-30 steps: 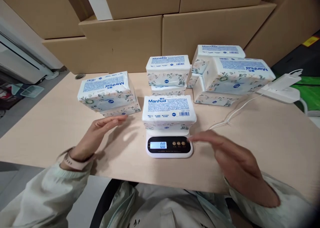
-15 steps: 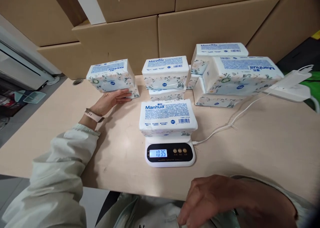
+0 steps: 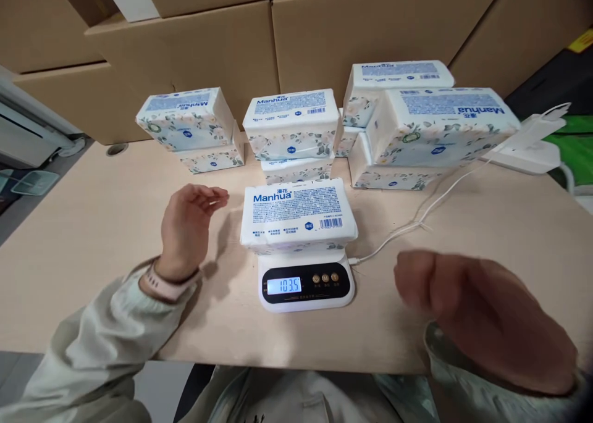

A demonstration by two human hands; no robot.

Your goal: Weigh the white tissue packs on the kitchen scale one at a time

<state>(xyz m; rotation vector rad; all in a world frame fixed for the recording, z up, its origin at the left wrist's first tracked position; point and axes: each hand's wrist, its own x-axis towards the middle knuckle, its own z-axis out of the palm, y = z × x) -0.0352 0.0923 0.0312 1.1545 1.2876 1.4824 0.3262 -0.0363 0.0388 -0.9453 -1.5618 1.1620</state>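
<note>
A white pack of tissues (image 3: 299,213) printed in blue lies on a white digital kitchen scale (image 3: 306,281), whose lit display reads 103.5. To the pack's left, my left hand (image 3: 188,228) is raised over the table with fingers slightly bent and nothing in it. My right hand (image 3: 477,312), a little blurred, hovers right of the scale. Its fingers curve loosely, and no object shows in them. Neither hand touches the pack.
Behind the scale stand stacked tissue packs at left (image 3: 188,123), in the middle (image 3: 291,126) and at right (image 3: 440,129). A white cable (image 3: 393,242) runs from the scale toward a power strip (image 3: 528,151). Cardboard boxes (image 3: 199,65) line the back.
My left hand has left the left tissue stack and come nearer the scale. My right hand has risen from the table's front edge to the scale's right. The display still reads 103.5.
</note>
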